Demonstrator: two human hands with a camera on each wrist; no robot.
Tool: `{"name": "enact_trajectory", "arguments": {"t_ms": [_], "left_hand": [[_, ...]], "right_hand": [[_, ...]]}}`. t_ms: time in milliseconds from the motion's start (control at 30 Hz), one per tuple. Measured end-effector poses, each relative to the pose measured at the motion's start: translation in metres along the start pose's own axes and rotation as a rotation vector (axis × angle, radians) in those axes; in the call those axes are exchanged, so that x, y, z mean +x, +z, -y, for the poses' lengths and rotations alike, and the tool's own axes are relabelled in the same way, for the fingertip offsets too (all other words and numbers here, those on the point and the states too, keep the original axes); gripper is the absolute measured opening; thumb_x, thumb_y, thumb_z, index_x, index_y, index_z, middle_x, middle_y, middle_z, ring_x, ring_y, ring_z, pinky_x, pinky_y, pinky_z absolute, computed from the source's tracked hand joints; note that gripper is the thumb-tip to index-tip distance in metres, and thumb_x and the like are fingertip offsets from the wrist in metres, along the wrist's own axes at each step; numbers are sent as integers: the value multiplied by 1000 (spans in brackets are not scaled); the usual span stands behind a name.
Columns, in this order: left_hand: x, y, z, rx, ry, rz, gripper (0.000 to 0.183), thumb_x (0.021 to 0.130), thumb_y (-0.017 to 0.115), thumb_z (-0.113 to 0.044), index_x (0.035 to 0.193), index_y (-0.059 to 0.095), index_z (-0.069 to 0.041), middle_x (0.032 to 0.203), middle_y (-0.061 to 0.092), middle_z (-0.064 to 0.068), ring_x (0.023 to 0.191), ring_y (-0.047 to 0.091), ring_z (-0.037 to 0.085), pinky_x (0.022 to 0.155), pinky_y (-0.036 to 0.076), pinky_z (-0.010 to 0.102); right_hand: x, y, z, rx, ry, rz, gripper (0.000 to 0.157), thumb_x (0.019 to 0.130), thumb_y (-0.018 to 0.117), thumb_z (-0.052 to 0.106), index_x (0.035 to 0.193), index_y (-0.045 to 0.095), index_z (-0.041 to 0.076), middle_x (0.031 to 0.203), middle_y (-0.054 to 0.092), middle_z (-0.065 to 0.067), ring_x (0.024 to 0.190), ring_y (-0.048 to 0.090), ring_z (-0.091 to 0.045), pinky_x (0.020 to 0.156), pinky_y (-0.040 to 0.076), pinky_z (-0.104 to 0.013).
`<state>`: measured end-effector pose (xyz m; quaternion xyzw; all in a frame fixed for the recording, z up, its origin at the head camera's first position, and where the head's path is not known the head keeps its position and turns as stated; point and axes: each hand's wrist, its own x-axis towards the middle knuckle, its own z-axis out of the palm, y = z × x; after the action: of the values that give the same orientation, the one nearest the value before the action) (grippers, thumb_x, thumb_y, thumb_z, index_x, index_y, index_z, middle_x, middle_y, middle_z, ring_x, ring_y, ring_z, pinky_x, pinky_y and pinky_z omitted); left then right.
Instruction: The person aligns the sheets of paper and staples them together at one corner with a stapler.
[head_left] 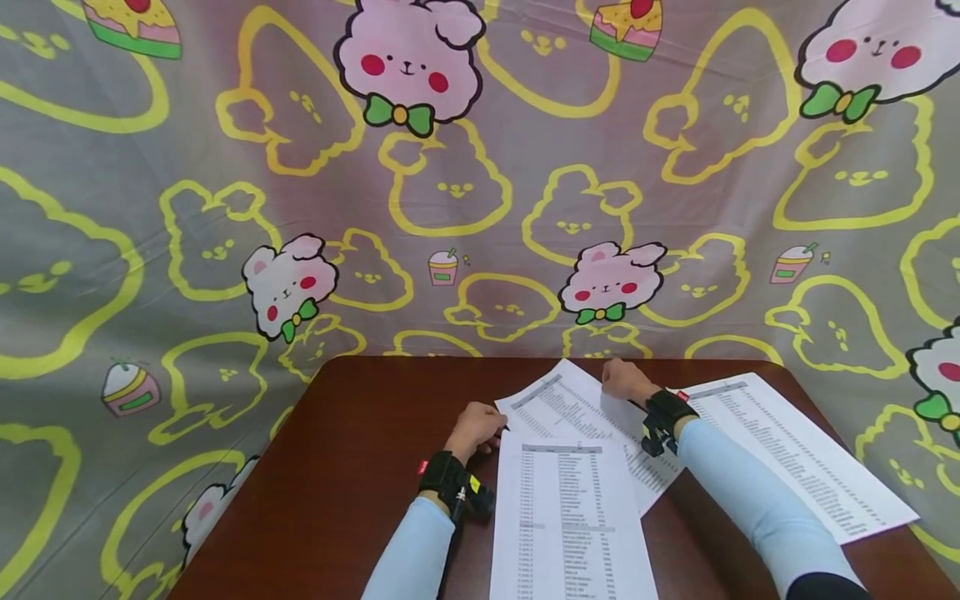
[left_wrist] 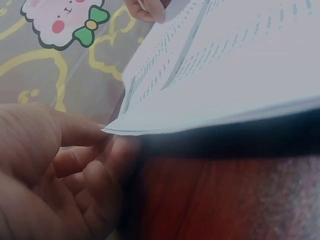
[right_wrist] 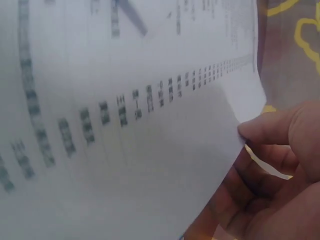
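Note:
Printed with a table of text rows, a front sheet of paper (head_left: 573, 533) lies lengthwise at the middle of the table. My left hand (head_left: 477, 429) pinches its far left corner between thumb and fingers; the left wrist view shows the paper edge (left_wrist: 150, 122) lifted off the wood there. Behind and partly beneath it, a second printed sheet (head_left: 564, 402) is turned at an angle. The right hand (head_left: 628, 382) grips this angled sheet by its far right edge, thumb on top, and the paper (right_wrist: 165, 170) bends up in the right wrist view.
A third printed sheet (head_left: 795, 454) lies at the right of the brown table (head_left: 322, 483), partly behind the right forearm. A patterned cloth (head_left: 465, 208) hangs along the table's far edge. Both wrists carry black straps with small cameras.

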<state>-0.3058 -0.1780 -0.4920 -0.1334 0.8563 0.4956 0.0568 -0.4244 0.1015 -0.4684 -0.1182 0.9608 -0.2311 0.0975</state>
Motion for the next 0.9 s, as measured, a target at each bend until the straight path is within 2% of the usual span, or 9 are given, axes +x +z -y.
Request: {"name": "enact_trajectory", "arguments": {"t_ms": [133, 333, 633, 900], "left_hand": [[1, -1, 0, -18, 10, 8, 19, 94, 61, -20, 89, 71, -5, 74, 63, 6, 55, 60, 15, 47, 45, 26], [4, -1, 2, -34, 32, -28, 19, 94, 62, -23, 92, 70, -7, 74, 61, 5, 58, 59, 16, 48, 45, 26], [7, -2, -2, -57, 96, -57, 22, 95, 62, -28, 100, 71, -9, 75, 63, 3, 62, 59, 14, 51, 43, 25], [8, -1, -1, -105, 176, -97, 22, 95, 63, -27, 102, 73, -10, 76, 66, 2, 64, 59, 12, 51, 43, 24]], "right_hand": [[0, -3, 0, 67, -13, -31, 3, 90, 60, 5, 90, 59, 3, 77, 53, -9, 74, 56, -26, 63, 42, -32], [-1, -13, 6, 111, -36, -43, 10, 90, 60, 7, 81, 57, 6, 71, 48, -6, 69, 54, -24, 58, 39, -30], [-10, -30, 14, 141, -52, -90, 8, 93, 60, 11, 91, 60, 3, 82, 56, -11, 77, 56, -25, 63, 43, -28], [-25, -38, 16, 180, -151, -206, 11, 93, 60, 16, 91, 60, 5, 84, 59, -10, 74, 55, -22, 62, 41, -28]]}}
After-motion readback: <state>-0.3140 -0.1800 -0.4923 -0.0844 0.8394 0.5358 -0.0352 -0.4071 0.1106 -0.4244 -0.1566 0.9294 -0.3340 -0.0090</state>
